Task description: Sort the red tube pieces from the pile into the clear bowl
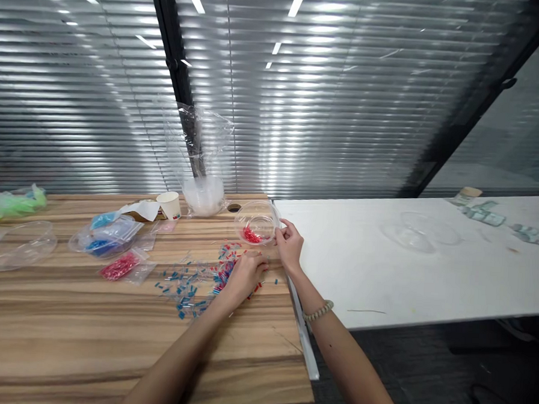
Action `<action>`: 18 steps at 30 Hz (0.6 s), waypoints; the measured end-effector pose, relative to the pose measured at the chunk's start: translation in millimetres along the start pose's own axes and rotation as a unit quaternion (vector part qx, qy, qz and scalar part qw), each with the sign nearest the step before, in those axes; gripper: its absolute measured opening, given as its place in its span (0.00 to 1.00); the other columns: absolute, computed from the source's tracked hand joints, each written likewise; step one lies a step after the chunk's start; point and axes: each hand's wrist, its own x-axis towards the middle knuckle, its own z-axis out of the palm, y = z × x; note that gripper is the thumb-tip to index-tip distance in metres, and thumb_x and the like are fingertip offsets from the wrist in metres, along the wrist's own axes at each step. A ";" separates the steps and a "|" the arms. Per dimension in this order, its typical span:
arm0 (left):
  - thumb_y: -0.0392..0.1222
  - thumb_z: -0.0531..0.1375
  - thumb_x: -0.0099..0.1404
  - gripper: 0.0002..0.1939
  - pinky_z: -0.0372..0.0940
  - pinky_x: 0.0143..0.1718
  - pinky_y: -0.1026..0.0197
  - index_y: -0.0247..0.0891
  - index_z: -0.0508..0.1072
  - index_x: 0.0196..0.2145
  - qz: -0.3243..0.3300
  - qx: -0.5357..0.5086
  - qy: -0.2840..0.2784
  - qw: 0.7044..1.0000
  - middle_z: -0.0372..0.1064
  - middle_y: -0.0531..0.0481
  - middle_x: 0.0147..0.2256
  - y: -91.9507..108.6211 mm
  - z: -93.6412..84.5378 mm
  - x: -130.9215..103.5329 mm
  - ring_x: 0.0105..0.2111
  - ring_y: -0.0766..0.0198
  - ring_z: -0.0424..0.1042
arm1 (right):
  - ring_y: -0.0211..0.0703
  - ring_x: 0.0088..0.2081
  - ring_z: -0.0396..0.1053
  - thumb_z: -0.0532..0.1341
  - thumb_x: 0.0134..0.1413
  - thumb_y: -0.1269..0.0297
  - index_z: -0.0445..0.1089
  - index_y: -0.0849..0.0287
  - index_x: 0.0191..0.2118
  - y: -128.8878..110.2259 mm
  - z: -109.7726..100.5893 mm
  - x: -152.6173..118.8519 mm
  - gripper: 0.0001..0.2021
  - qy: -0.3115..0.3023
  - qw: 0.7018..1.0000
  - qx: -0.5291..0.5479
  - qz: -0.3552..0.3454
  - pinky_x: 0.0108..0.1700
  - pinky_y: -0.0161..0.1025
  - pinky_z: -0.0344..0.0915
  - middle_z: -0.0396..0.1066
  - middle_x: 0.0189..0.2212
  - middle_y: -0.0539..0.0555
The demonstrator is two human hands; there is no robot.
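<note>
My right hand (289,244) pinches the right rim of a clear plastic bowl (241,215) near the far edge of the wooden table. Small red tube-like pieces (251,235) lie in a heap inside that bowl. Just in front of it, my left hand (247,273) is closed over a loose pile, with curled fingers pressed together; whatever may be between the fingertips is too small to make out. The pile holds small blue pieces (188,291), with red and purple ones mixed in towards my left hand, which covers part of it.
Left of the pile lie a bag of red pieces (120,266), a clear bowl with bags and blue pieces (96,246) and another clear bowl (46,241). A paper cup (169,205) and a white tub (203,194) stand behind. A white table (338,266) adjoins on the right.
</note>
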 end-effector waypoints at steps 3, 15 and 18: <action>0.30 0.54 0.60 0.10 0.60 0.35 0.63 0.34 0.74 0.28 0.008 -0.008 -0.001 1.000 0.70 0.47 0.28 2.7 -1.3 -0.7 0.32 0.62 0.67 | 0.37 0.19 0.62 0.56 0.47 0.63 0.68 0.62 0.43 -1.1 -0.4 0.0 0.16 0.005 1.000 -0.008 -0.003 0.29 0.35 0.61 0.61 0.15 0.43; 0.30 0.54 0.60 0.09 0.61 0.39 0.60 0.35 0.75 0.32 0.019 0.032 -0.023 0.999 0.71 0.45 0.32 -3.1 4.0 -2.3 0.36 0.59 0.67 | 0.36 0.18 0.60 0.55 0.46 0.64 0.68 0.63 0.43 -2.5 -0.4 -0.1 0.16 0.006 1.000 -0.003 0.001 0.27 0.34 0.60 0.61 0.14 0.43; 0.31 0.55 0.60 0.09 0.61 0.39 0.60 0.35 0.75 0.34 0.023 0.049 -0.027 0.998 0.71 0.45 0.33 -3.7 2.8 -3.6 0.37 0.58 0.67 | 0.36 0.19 0.61 0.55 0.47 0.64 0.68 0.62 0.43 -2.4 -0.3 -0.2 0.16 0.001 1.000 0.002 0.003 0.28 0.34 0.61 0.62 0.15 0.43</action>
